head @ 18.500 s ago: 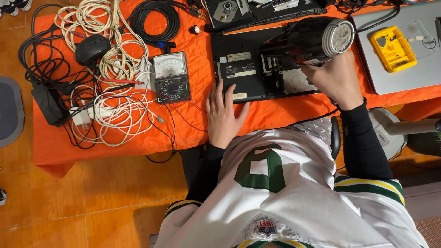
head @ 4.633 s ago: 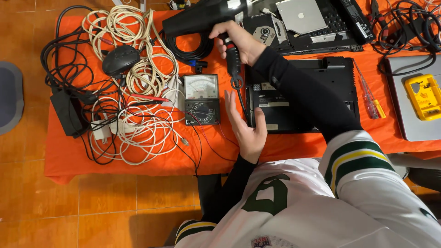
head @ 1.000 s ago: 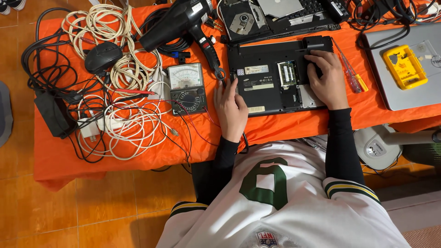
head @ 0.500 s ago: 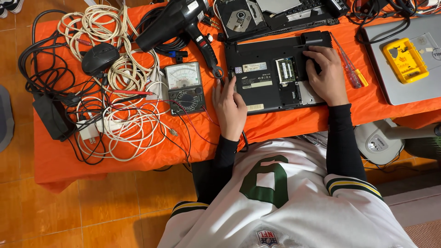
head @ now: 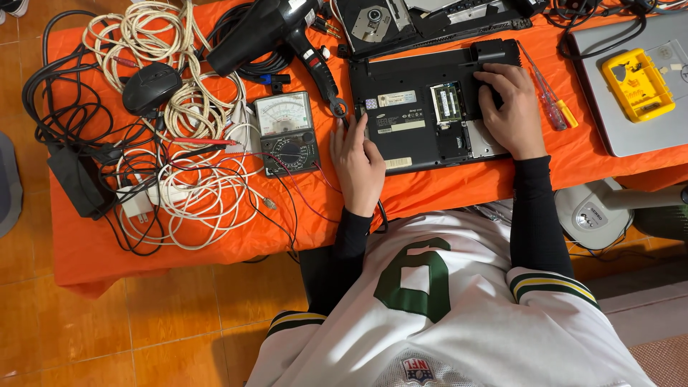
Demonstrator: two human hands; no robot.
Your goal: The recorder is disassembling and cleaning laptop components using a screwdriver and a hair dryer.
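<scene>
A black laptop [head: 419,118] lies upside down on the orange table [head: 459,186], its bottom panels off and a memory module showing. My left hand [head: 358,161] rests flat at the laptop's left edge, fingers together, holding nothing. My right hand [head: 510,111] lies on the laptop's right side, fingers curled over the open compartment near the battery end. A black heat gun [head: 269,32] lies to the upper left, its handle pointing toward my left hand.
An analog multimeter [head: 287,132] with red leads sits left of the laptop. White and black cables [head: 179,143], a mouse [head: 149,87] and a power adapter [head: 79,183] cover the left. Screwdrivers [head: 548,100], a silver laptop with a yellow case [head: 636,84], and a dismantled laptop [head: 423,18] lie right and behind.
Over the earlier frames my right hand moved the heat gun from above the laptop to the table's upper left, then came down onto the laptop. In the last second both hands stay almost still.
</scene>
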